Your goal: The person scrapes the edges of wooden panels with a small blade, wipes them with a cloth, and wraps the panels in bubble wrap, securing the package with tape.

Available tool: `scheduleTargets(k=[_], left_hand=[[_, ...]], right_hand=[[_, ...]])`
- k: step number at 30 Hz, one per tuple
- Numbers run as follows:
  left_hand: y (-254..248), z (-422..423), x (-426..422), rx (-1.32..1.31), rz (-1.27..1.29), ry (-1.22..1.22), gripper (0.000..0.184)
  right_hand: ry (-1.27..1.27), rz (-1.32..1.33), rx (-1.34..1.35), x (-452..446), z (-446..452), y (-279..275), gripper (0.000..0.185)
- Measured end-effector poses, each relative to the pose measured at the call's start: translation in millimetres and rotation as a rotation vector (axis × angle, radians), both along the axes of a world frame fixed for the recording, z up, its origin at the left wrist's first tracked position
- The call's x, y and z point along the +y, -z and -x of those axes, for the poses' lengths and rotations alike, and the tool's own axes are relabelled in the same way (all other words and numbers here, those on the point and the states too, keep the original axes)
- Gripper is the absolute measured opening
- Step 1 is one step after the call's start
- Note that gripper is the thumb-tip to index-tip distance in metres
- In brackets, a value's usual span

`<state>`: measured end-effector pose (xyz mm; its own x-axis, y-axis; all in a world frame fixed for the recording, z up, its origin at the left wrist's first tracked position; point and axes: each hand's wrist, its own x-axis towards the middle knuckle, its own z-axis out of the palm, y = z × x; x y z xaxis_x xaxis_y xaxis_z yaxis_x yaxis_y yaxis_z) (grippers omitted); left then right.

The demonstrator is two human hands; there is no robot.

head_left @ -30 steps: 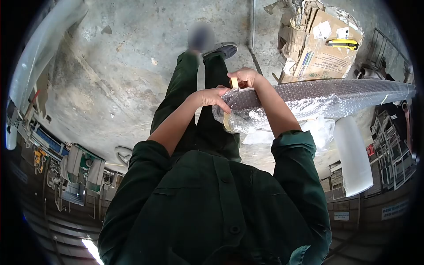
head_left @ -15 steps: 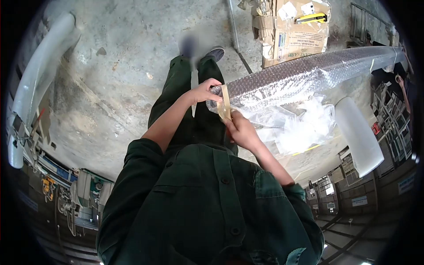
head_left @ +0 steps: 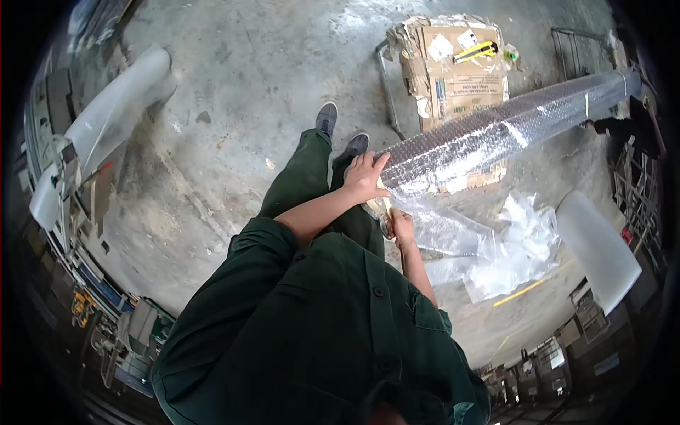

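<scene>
A long bundle in bubble wrap (head_left: 482, 131) stretches from my hands toward the upper right. Spread fingers of my left hand (head_left: 365, 177) press on its near end. A strip of tan tape (head_left: 382, 205) runs from that end down to my right hand (head_left: 401, 227). My right hand is closed around the tape roll (head_left: 386, 227), which is partly hidden by the fingers.
Flattened cardboard (head_left: 464, 78) lies beyond the bundle, with a yellow cutter (head_left: 475, 52) on top. Crumpled clear plastic (head_left: 520, 244) is on the floor at right, near a white foam roll (head_left: 598, 248). Another person's dark sleeve (head_left: 613, 127) shows at the bundle's far end.
My right hand has moved from the bundle's top side down and toward me, drawing out tape. My left hand now lies flatter over the end. The camera view has shifted.
</scene>
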<state>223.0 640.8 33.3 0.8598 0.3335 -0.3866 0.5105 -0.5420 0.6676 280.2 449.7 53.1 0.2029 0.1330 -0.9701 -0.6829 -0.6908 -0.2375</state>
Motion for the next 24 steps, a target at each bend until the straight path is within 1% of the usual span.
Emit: scheduleTargets(k=[1,2,3,4,5,6,7,8,9,11,13,14,16,17,18,19,20,21,22,23,24], left_hand=[[-0.6,-0.4,-3.0,0.017,-0.02,-0.01,0.101],[-3.2,-1.2,-6.5,0.054,0.005,0.001,0.102],[-4.8,-2.9,-4.0,0.089,0.009,0.0,0.102],[6.4,0.9,-9.1,0.06,-0.052,-0.029,0.103],[12.8,4.1,-15.3,0.034,-0.111,-0.056,0.104],[3.6,0.4,-7.8,0.121,-0.028,-0.026,0.106],[3.7,-2.9,-8.1,0.183,-0.008,-0.02,0.107],[-4.1,-4.9,-2.7,0.246,0.013,-0.019,0.106],[-7.9,-4.4,-4.2,0.236,-0.031,-0.037,0.103],[-22.1,-3.0,8.0,0.107,0.025,-0.041,0.1],[-36.3,-1.1,16.9,-0.053,0.144,-0.037,0.098],[-48.2,-1.2,24.5,-0.058,0.177,0.02,0.088],[-44.9,0.3,32.5,-0.137,0.593,0.028,0.077],[-52.2,4.9,40.8,-0.179,0.801,0.039,0.072],[-58.3,12.8,49.9,-0.247,0.948,0.093,0.054],[-77.9,27.2,68.5,-0.222,0.799,0.097,0.05],[-100.0,48.2,92.1,-0.191,0.651,0.104,0.046],[-114.4,72.6,114.6,-0.154,0.516,0.123,0.042],[-120.3,100.0,138.0,-0.18,0.475,0.029,0.038],[-126.5,128.6,164.6,-0.204,0.44,-0.033,0.034],[-157.3,162.9,193.5,-0.256,0.384,-0.239,0.032]], right_hand=[[0.12,0.037,0.053,4.5,0.0,-5.7,0.033],[0.179,0.023,0.093,-0.3,0.8,2.9,0.032],[0.193,0.045,0.121,-4.1,0.7,10.5,0.033],[0.235,0.089,0.176,-14.7,-0.2,24.7,0.034],[0.514,0.144,0.176,-50.2,-5.6,46.0,0.035],[0.663,0.119,0.055,-95.9,-8.4,59.0,0.036],[0.61,0.154,0.072,-162.6,-16.7,97.2,0.031],[0.557,0.188,0.089,-198.3,-22.0,101.9,0.027],[0.453,0.26,0.026,-240.4,-39.0,108.3,0.026],[0.386,0.209,-0.079,-227.0,-54.9,64.6,0.025],[0.346,-0.023,-0.107,-177.9,-66.8,23.6,0.024],[0.325,-0.18,-0.083,-138.0,-66.3,-0.6,0.024],[0.256,-0.498,0.044,-43.0,-53.0,-56.9,0.024],[0.1,-0.675,0.078,10.6,-42.7,-88.7,0.026],[0.065,-0.785,0.108,46.1,-33.0,-91.6,0.028],[0.088,-0.812,0.096,88.1,-15.3,-109.7,0.028],[0.078,-0.838,0.149,125.0,-2.1,-111.1,0.03],[-0.015,-0.779,0.089,153.1,6.3,-122.1,0.027],[-0.14,-0.882,-0.021,180.8,18.2,-114.7,0.024],[-0.301,-0.862,-0.276,203.5,29.3,-98.8,0.02],[-0.391,-0.915,-0.449,229.0,48.7,-108.9,0.016]])
